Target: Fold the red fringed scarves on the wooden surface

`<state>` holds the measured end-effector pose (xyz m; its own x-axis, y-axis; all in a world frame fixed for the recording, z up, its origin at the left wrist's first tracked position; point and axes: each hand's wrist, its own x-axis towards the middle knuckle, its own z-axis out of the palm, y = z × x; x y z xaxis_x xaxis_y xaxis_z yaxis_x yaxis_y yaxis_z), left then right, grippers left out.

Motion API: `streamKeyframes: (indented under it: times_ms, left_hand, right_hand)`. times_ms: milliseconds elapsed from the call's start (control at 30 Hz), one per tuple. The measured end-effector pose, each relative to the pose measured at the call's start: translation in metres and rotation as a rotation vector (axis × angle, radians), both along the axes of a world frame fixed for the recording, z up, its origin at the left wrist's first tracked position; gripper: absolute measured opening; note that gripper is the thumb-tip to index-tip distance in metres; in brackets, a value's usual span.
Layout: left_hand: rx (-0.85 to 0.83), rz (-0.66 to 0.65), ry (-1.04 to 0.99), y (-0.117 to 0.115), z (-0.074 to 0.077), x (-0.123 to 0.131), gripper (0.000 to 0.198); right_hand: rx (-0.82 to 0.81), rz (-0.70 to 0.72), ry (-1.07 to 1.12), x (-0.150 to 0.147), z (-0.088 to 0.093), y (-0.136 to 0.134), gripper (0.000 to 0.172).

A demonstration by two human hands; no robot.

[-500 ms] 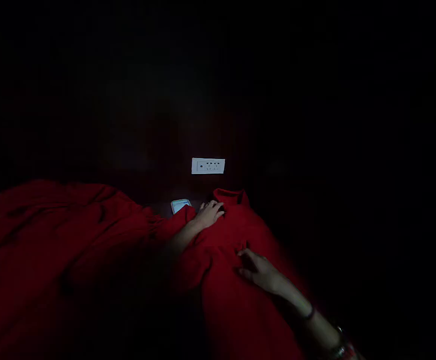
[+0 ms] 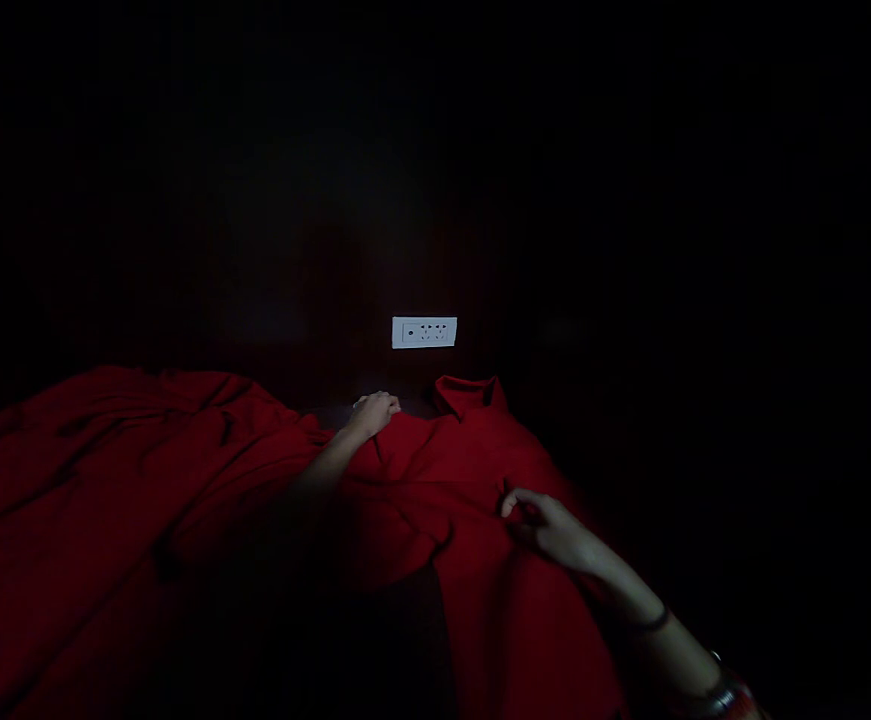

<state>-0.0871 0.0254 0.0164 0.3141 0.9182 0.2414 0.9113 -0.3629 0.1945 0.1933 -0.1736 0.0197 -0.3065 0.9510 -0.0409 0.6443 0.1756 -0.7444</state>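
Note:
A large red cloth (image 2: pixel 472 455), smooth in the middle and creased, spreads in front of me in dim light. At its far edge my left hand (image 2: pixel 376 412) is closed, its fingers curled down over the fabric. The fingertips are partly hidden. Nearer and to the right, my right hand (image 2: pixel 547 522) pinches a fold of the same cloth between bent thumb and fingers. Bands and bangles circle the right wrist and forearm.
A white socket plate (image 2: pixel 424 332) is fixed to the dark wall beyond the cloth. More red fabric (image 2: pixel 120 470) lies rumpled on the left. A folded-up corner (image 2: pixel 469 393) stands at the far edge. Surroundings are nearly black.
My left hand has moved left along the far edge and its fingers have curled in. It now covers where the phone showed. The right hand's fingers have closed on the cloth.

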Motion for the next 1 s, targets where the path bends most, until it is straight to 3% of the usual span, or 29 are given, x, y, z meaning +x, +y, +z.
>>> streamKeyframes:
  times_ms: [200,300,367,467,567,700,800,867,1000]
  left_hand:
    - [0.057,0.192,-0.115,-0.007,-0.004,-0.011,0.030]
    - [0.132,0.222,-0.143,-0.027,-0.011,-0.001,0.037]
    - [0.186,0.197,-0.132,-0.045,-0.019,0.004,0.045]
    - [0.198,0.138,-0.086,-0.073,-0.033,0.001,0.057]
    - [0.099,0.181,-0.106,-0.087,-0.041,-0.009,0.063]
    - [-0.076,0.303,-0.261,-0.079,-0.039,-0.016,0.059]
    - [-0.181,0.384,-0.402,-0.063,-0.035,-0.013,0.043]
    - [-0.175,0.387,-0.458,-0.054,-0.030,-0.011,0.034]
    - [-0.081,0.347,-0.548,-0.044,-0.019,-0.017,0.037]
  right_hand:
    - [0.007,0.135,-0.363,0.004,-0.003,-0.007,0.024]
    - [0.018,0.158,-0.502,-0.005,-0.002,-0.010,0.033]
    - [0.113,0.105,-0.514,-0.014,0.001,-0.008,0.037]
    - [0.286,0.083,-0.464,-0.034,0.003,0.007,0.041]
    - [0.339,0.102,-0.469,-0.056,0.001,0.036,0.043]
    - [0.252,0.126,-0.520,-0.073,-0.006,0.069,0.039]
    - [0.289,0.087,-0.512,-0.075,-0.009,0.072,0.035]
    - [0.361,0.057,-0.499,-0.073,-0.009,0.068,0.031]
    - [0.454,0.059,-0.524,-0.069,-0.008,0.059,0.029]
